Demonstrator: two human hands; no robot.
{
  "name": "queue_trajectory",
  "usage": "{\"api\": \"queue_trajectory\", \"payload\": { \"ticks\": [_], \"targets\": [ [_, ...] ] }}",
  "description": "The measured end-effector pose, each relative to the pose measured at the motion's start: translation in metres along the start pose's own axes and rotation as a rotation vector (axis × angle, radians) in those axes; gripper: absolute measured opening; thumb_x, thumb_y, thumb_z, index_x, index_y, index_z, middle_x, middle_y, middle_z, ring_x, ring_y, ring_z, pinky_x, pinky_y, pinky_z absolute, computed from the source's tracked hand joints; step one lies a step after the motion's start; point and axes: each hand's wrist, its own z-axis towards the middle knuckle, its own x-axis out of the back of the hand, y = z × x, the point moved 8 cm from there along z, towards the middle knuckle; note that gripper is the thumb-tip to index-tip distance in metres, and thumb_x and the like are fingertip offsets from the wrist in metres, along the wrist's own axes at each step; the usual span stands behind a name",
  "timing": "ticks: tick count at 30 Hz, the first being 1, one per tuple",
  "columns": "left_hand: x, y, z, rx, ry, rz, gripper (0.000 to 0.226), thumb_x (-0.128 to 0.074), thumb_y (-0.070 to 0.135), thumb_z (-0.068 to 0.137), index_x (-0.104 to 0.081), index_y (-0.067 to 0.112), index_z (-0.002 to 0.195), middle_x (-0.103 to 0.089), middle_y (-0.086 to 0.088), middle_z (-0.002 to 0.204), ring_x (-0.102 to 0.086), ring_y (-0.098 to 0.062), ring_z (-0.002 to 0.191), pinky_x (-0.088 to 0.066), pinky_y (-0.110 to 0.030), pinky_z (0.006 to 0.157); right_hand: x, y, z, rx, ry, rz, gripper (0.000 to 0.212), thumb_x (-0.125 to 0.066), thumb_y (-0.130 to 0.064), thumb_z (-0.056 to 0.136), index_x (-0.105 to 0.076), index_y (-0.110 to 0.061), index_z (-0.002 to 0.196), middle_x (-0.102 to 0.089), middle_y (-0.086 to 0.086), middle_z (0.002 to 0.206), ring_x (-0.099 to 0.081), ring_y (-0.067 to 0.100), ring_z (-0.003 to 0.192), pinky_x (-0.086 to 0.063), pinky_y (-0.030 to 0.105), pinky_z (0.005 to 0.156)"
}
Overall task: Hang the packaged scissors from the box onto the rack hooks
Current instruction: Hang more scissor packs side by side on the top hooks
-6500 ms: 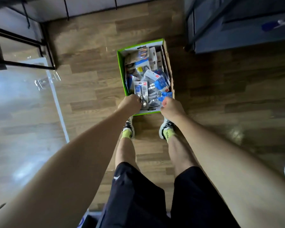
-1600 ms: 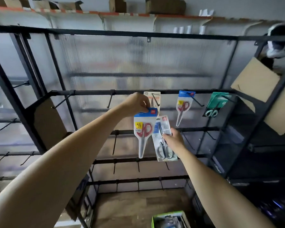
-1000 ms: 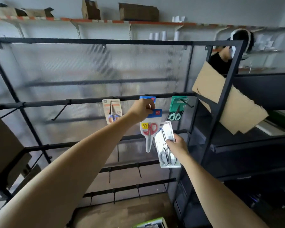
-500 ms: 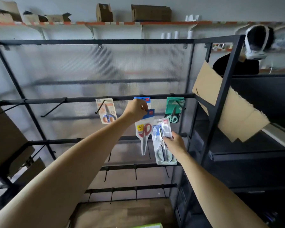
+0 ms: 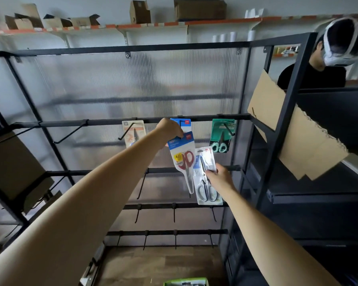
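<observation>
Left hand (image 5: 170,131) up at the rail, pinched the top of the red-handled scissors pack (image 5: 183,157), just beside the hook (image 5: 181,125) already carrying a blue card (image 5: 183,123). Right hand (image 5: 217,177) gripped the silver scissors pack (image 5: 207,176) lower down. Risk judged: hang-hole missed the hook tip, pack slipped, dropped toward the box (image 5: 185,282) below.

Rack rail (image 5: 103,122) carries 3 hung packs: left pack (image 5: 133,132), middle pack (image 5: 181,123), right pack (image 5: 222,135). Before the middle one, left hand (image 5: 168,131) holds a 4th pack (image 5: 183,155); right hand (image 5: 220,178) holds a 5th pack (image 5: 207,178) just right, lower. Box (image 5: 185,282) on floor below.
</observation>
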Motion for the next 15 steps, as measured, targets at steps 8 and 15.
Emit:
{"api": "queue_trajectory", "payload": {
  "ticks": [8,15],
  "targets": [
    [-0.004,0.005,0.02,-0.039,0.088,0.014,0.021,-0.061,0.006,0.087,-0.072,0.007,0.106,-0.069,-0.012,0.112,-0.059,-0.016,0.079,-0.046,-0.02,0.064,0.0,-0.002,0.007,0.01,-0.021,-0.012,0.016,-0.054,-0.015,0.09,-0.042,-0.013,0.08,-0.039,0.005,0.068,-0.037,0.017,0.059,-0.028,0.027,0.053],
    [-0.004,0.002,0.05,-0.001,0.135,0.038,0.026,-0.052,0.013,0.089,-0.072,0.015,0.104,-0.068,-0.011,0.113,-0.063,-0.029,0.106,-0.052,-0.043,0.095,-0.002,-0.004,0.018,0.003,-0.021,-0.049,0.024,-0.053,-0.017,0.091,-0.039,-0.021,0.073,-0.04,0.0,0.063,-0.035,0.013,0.052,-0.025,0.021,0.043]
  ]
}}
